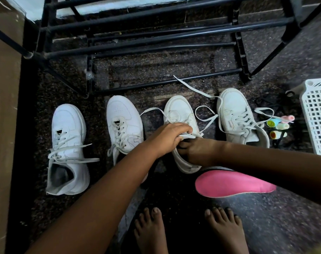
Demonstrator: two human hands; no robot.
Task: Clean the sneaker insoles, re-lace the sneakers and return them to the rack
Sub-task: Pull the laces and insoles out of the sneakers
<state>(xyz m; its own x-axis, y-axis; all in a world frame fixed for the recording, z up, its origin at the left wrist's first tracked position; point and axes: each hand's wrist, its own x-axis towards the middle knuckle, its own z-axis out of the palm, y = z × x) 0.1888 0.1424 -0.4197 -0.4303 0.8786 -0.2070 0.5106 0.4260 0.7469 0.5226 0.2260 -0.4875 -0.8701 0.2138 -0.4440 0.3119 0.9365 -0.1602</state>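
Note:
Several white sneakers stand in a row on the dark floor before the black shoe rack (156,43). My left hand (171,135) grips the tongue of the third sneaker (178,110), pulling it up. My right hand (192,149) reaches into that sneaker's opening, its fingers hidden inside. A pink insole (233,184) lies on the floor just right of that sneaker's heel, under my right forearm. The far-left sneaker (68,149) and the second sneaker (124,123) are laced. The right sneaker (238,118) has loose laces trailing over the floor.
A white plastic basket (317,116) lies at the right edge. Small coloured bottles (278,127) lie between it and the right sneaker. My bare feet (189,231) are at the bottom. A brown wall (4,125) bounds the left side.

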